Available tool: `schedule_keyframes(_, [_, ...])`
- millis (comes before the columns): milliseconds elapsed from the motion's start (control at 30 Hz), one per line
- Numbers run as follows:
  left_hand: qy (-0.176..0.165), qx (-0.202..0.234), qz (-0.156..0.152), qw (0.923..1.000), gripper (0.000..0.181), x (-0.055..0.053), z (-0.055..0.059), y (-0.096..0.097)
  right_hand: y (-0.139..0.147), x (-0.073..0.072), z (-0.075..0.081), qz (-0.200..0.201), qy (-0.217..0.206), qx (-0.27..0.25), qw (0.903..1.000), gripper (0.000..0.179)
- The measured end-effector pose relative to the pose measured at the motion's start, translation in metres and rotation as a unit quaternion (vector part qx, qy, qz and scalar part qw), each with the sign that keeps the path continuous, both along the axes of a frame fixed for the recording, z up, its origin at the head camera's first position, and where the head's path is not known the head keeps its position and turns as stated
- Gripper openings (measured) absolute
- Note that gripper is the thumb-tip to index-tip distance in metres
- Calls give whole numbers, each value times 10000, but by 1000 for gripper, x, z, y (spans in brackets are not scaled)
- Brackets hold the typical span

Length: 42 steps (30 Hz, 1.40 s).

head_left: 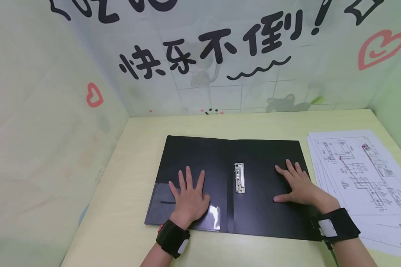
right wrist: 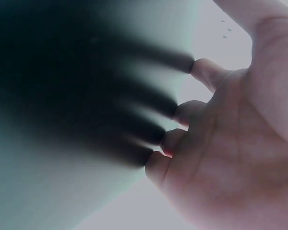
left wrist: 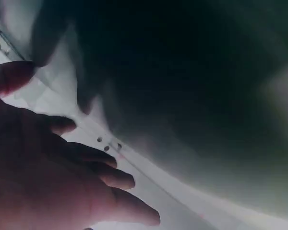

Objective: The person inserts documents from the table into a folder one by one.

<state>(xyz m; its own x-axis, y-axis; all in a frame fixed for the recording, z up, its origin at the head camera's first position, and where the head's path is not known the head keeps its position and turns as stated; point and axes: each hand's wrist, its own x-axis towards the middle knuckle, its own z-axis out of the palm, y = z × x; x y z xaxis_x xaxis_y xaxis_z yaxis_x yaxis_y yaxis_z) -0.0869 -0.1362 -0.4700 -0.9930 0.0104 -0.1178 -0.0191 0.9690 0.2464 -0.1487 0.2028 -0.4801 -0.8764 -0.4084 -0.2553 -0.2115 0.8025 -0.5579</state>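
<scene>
A black folder (head_left: 260, 218) lies spread flat on the table, with a metal clip (head_left: 240, 178) fixed just right of its spine. On its left cover, over the clear plastic pocket (head_left: 215, 218), rests the left hand (head_left: 190, 202), fingers spread. The right hand (head_left: 299, 187) lies with fingers apart on the right cover, close to the outer edge. Neither hand holds anything. In the left wrist view the left hand (left wrist: 53, 177) shows its palm and extended fingers above a dark, blurred surface. The right wrist view has the right hand (right wrist: 221, 143) with fingertips touching the surface.
To the right of the folder sits a stack of papers (head_left: 354, 178) printed with line diagrams, some marked in red. The pale wooden table (head_left: 120, 193) meets a printed backdrop (head_left: 194, 89) at the back and curtain-like walls at both sides.
</scene>
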Motion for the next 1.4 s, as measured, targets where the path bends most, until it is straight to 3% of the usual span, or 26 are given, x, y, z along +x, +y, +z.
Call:
schedule_keyframes(200, [-339, 29, -198, 9992, 78, 0, -3, 11, 15, 3, -1, -54, -72, 16, 10000, 113])
schedule_keyframes(467, [-820, -13, -119, 9966, 96, 1, 0, 14, 16, 2, 3, 11, -66, 326, 9994, 114])
schedule_keyframes(867, [-1450, 353, -199, 9886, 97, -5, 14, 14, 9, 0, 17, -39, -389, 645, 9972, 115])
schedule_keyframes(1133, [-1434, 512, 1, 9883, 98, -6, 13, 20, -9, 1, 20, -180, -254, 795, 9963, 113])
schedule_keyframes(1400, [-1371, 582, -10, 9888, 98, -6, 13, 22, -46, -5, 23, 135, 79, 570, 9982, 116])
